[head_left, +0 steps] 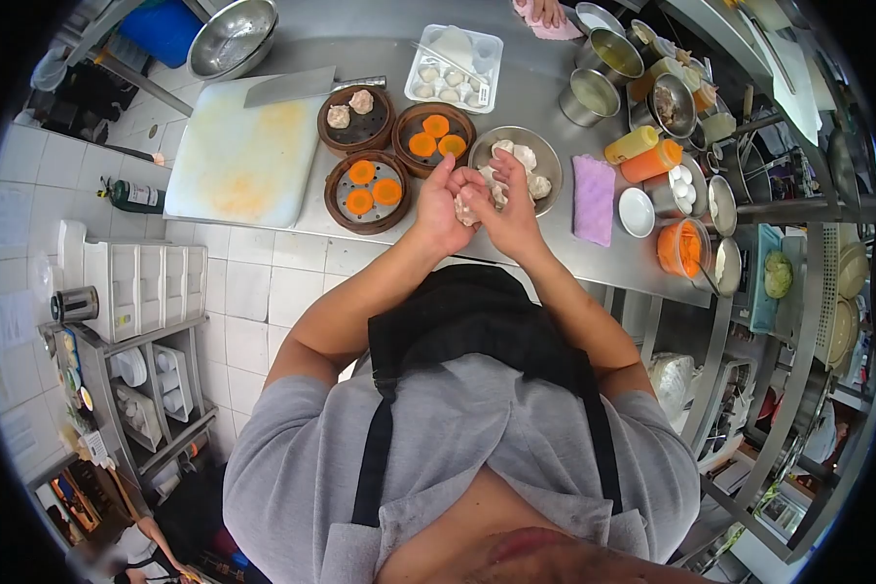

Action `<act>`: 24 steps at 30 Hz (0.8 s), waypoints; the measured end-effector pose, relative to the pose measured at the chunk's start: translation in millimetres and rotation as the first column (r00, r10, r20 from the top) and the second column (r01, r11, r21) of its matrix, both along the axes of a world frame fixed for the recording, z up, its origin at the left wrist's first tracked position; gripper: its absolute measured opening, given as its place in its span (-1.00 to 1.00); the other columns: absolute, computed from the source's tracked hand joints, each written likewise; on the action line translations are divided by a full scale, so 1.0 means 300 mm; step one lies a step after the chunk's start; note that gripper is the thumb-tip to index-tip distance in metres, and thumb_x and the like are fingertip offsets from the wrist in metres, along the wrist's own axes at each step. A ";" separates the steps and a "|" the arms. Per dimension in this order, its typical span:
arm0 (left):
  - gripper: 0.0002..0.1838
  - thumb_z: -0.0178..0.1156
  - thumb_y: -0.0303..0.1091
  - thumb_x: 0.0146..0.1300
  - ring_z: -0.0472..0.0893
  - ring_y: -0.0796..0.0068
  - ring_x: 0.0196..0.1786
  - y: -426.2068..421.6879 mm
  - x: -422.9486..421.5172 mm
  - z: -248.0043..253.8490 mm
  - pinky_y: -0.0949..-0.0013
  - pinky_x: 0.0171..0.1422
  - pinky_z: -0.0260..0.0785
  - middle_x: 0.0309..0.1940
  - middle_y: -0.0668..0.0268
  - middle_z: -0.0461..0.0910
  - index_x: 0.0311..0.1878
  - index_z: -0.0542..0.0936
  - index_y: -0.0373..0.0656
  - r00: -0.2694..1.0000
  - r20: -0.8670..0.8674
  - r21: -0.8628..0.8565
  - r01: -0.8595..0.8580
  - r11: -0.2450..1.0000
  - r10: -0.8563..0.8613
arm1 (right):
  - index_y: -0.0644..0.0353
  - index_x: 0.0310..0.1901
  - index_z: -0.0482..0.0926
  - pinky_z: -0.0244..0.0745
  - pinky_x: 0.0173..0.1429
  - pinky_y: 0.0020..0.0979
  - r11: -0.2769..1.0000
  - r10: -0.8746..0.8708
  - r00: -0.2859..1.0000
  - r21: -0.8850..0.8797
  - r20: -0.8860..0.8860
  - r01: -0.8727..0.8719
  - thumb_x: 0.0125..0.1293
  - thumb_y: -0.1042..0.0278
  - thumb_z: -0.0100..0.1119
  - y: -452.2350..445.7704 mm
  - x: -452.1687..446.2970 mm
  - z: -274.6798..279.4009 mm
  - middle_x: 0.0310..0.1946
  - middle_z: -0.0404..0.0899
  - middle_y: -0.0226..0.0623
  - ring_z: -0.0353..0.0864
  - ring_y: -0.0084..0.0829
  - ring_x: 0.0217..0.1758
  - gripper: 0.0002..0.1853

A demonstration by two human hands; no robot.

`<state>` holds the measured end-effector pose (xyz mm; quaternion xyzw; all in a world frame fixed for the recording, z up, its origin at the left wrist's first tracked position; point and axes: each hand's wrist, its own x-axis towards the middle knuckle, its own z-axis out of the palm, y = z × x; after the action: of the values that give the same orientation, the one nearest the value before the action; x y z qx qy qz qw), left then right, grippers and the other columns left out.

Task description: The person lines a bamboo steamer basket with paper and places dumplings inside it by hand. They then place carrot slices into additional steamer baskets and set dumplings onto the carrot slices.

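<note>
Over the front edge of the steel counter, my left hand [442,216] cups a pale dumpling [465,210], its fingers curled around it. My right hand [512,212] closes in from the other side, its thumb against the dumpling. Just beyond my hands is a metal bowl [553,154] with several pale dumplings [525,158] in it. To the left stand three round steamer baskets. The near basket [339,206] and the right basket [465,125] each hold three orange carrot slices. Two dumplings [350,109] sit in the back left basket [329,125].
A cleaver [292,86] lies across the back of a white cutting board [234,165]. Behind the baskets is a white plastic tray [492,68]. On the right are a purple cloth [593,200], sauce bottles [650,159] and metal pots. Another person's hand [549,12] rests on a pink cloth.
</note>
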<state>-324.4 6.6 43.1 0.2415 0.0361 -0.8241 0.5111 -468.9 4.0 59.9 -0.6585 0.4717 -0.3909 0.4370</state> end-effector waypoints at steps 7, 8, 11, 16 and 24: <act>-0.40 -0.10 0.24 0.58 0.61 0.38 -0.32 0.022 -0.007 0.020 0.24 -0.07 0.48 -0.46 0.36 0.62 -0.33 0.64 -0.06 0.987 0.138 -0.084 -0.066 0.994 0.077 | 0.20 0.54 0.14 0.30 0.50 -0.07 0.961 -0.079 0.973 0.274 0.216 0.017 0.37 0.16 0.43 0.014 0.027 -0.023 0.36 0.36 0.12 0.35 -0.09 0.44 -0.15; -0.40 -0.11 0.24 0.58 0.63 0.37 -0.30 0.023 0.000 0.023 0.23 -0.06 0.49 -0.43 0.36 0.64 -0.32 0.64 -0.06 0.991 0.131 -0.166 -0.012 0.986 0.034 | 0.19 0.54 0.15 0.29 0.50 -0.09 0.976 -0.053 0.984 0.216 0.173 0.014 0.36 0.17 0.44 0.020 0.028 -0.021 0.37 0.35 0.10 0.35 -0.11 0.45 -0.15; -0.38 -0.11 0.29 0.56 0.64 0.36 -0.28 0.032 0.001 0.049 0.21 -0.04 0.49 -0.34 0.29 0.68 -0.24 0.64 -0.07 0.993 0.113 0.038 -0.042 0.998 0.037 | 0.17 0.52 0.22 0.29 0.50 -0.10 0.998 0.050 0.997 0.029 0.063 -0.052 0.32 0.19 0.47 0.023 0.007 0.035 0.40 0.36 0.04 0.36 -0.11 0.46 -0.17; -0.32 -0.12 0.38 0.52 0.69 0.26 -0.11 0.027 0.053 0.019 0.12 0.12 0.52 -0.21 0.19 0.71 -0.12 0.61 -0.12 0.997 -0.009 -0.008 0.080 0.997 -0.080 | 0.19 0.34 0.49 0.36 0.45 -0.07 0.706 0.377 0.737 -0.341 -0.560 -0.621 0.16 0.33 0.49 0.005 -0.026 0.230 0.35 0.49 -0.15 0.43 -0.05 0.44 -0.31; -0.23 -0.11 0.45 0.47 0.67 0.28 -0.18 0.036 0.084 0.034 0.20 0.05 0.54 -0.34 0.22 0.68 -0.40 0.58 -0.15 0.979 0.172 0.133 -0.134 0.982 0.111 | 0.26 0.10 0.57 0.44 0.34 -0.12 0.623 0.416 0.651 -0.323 -0.636 -0.713 0.09 0.38 0.46 -0.019 0.091 0.236 0.16 0.63 -0.17 0.57 -0.11 0.28 -0.50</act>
<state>-299.1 17.5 53.3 0.3419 0.0682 -0.7636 0.5435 -441.7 -1.6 130.5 -0.9488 0.1934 -0.1576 0.1939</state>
